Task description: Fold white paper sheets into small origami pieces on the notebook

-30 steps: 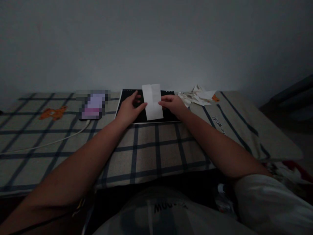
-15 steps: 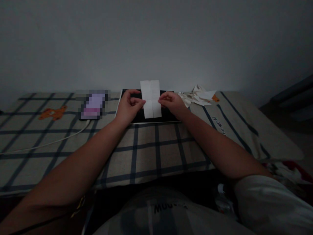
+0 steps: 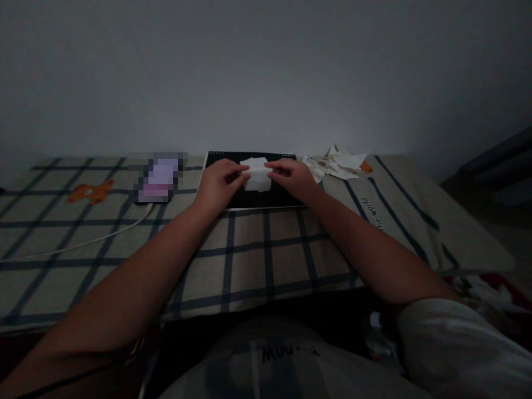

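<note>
Both the left hand (image 3: 218, 183) and the right hand (image 3: 293, 176) pinched a folded white paper (image 3: 257, 173) over a black board (image 3: 249, 197) at the far edge of the checked cover (image 3: 249, 249). Print on the cover's right read "world"; the rest was illegible.

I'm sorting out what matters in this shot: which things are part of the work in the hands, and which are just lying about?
In the work:
- white paper, folded, held between left hand and right hand
- black board beneath it

Lying about:
- paper scraps at the right
- phone with white cable at the left
- checked cloth under everything
</note>
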Demonstrator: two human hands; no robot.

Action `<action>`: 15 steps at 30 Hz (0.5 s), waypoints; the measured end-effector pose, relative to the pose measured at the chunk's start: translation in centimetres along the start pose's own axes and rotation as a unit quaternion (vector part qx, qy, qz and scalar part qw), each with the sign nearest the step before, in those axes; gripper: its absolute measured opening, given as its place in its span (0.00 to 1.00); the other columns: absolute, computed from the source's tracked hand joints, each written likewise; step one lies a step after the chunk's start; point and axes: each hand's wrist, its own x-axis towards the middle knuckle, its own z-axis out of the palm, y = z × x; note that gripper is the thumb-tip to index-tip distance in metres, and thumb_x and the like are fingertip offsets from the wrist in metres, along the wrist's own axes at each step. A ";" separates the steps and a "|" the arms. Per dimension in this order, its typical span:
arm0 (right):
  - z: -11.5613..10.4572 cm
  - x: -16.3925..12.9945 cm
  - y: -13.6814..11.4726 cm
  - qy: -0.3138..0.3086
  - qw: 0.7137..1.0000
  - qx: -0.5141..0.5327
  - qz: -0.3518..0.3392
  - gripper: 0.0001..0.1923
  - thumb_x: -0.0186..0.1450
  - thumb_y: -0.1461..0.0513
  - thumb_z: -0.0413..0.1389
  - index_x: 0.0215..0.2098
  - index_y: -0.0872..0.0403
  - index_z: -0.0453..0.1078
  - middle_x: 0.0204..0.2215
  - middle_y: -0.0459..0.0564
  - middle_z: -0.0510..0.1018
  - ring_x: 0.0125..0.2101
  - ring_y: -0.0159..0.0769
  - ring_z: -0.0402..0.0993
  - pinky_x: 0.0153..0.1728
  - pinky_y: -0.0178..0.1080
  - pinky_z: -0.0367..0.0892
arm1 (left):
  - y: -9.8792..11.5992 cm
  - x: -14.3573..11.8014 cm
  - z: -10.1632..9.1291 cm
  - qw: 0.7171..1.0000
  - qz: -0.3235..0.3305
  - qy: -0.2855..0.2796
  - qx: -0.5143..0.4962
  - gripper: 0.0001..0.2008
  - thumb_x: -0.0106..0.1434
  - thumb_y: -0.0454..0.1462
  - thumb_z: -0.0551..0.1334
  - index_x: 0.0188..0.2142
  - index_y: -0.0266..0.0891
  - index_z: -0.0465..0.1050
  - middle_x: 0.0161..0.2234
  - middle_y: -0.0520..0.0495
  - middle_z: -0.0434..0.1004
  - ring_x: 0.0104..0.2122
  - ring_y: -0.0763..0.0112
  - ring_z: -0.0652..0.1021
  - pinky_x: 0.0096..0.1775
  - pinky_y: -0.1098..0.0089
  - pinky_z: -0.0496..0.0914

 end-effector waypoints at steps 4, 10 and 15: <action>-0.1 0.0 -0.3 0.019 0.999 -0.003 -0.042 0.12 0.68 0.54 0.66 0.45 0.52 0.86 0.40 0.52 0.83 0.36 0.36 0.75 0.37 0.40 0.72 | 0.2 0.1 -0.2 1.000 0.019 0.023 0.002 0.06 0.67 0.40 0.71 0.42 0.44 0.87 0.42 0.47 0.82 0.38 0.67 0.79 0.42 0.65 0.75; -0.2 -0.1 -1.3 0.017 0.998 0.052 -0.030 0.18 0.68 0.46 0.65 0.40 0.51 0.83 0.39 0.51 0.85 0.38 0.39 0.77 0.40 0.41 0.73 | 1.5 -0.1 -0.3 0.997 -0.039 0.009 -0.073 0.07 0.67 0.41 0.70 0.38 0.42 0.86 0.40 0.48 0.87 0.43 0.63 0.83 0.51 0.63 0.76; -0.1 -0.2 -2.1 0.009 0.992 0.106 0.061 0.18 0.65 0.46 0.68 0.40 0.51 0.83 0.37 0.50 0.86 0.39 0.41 0.80 0.45 0.45 0.76 | 2.5 -0.2 -0.4 0.976 -0.167 0.020 -0.136 0.09 0.62 0.44 0.74 0.38 0.42 0.87 0.39 0.47 0.89 0.42 0.60 0.84 0.47 0.64 0.78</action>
